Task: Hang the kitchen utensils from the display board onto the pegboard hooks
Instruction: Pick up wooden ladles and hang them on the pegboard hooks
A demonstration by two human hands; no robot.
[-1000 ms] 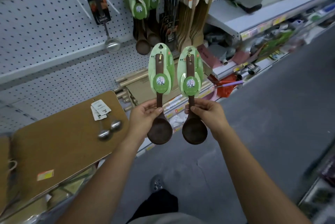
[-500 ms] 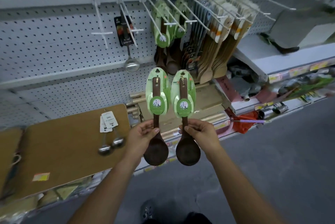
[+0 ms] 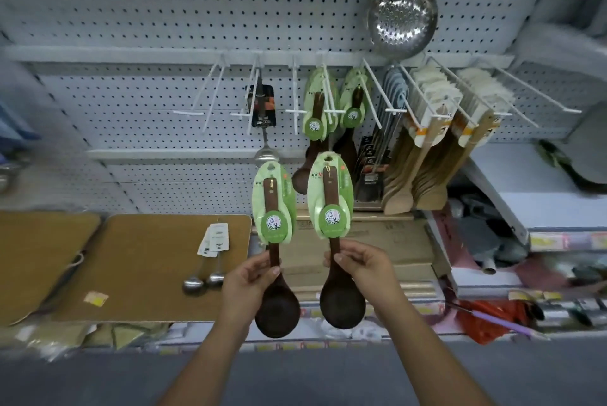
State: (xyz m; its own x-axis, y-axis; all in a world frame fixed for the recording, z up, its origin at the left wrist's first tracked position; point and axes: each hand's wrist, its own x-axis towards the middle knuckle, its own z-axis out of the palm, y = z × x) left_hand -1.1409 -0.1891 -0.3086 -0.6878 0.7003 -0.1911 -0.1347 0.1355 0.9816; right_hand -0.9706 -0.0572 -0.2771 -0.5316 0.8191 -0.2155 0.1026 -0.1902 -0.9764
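Observation:
I hold two dark wooden spoons upright, each with a green card on its handle. My left hand (image 3: 248,284) grips the neck of the left spoon (image 3: 277,307). My right hand (image 3: 364,262) pinches the neck of the right spoon (image 3: 341,302), which stands a little higher. Above them, more of the same green-carded spoons (image 3: 320,116) hang on white hooks of the pegboard (image 3: 131,11). Bare hooks (image 3: 210,103) stick out to the left of them. On the brown display board (image 3: 138,267) lie two small metal ladles (image 3: 203,279) with white tags.
A black-carded metal ladle (image 3: 262,110), black-packed utensils (image 3: 374,156) and wooden spatulas (image 3: 437,142) hang along the hook row. A steel skimmer (image 3: 402,21) hangs higher up. A second brown board (image 3: 36,257) lies at left. A cluttered white shelf (image 3: 525,195) juts out at right.
The view has tilted up toward the pegboard and closer to it. Both spoons have risen toward the hook row, the right one slightly higher than the left.

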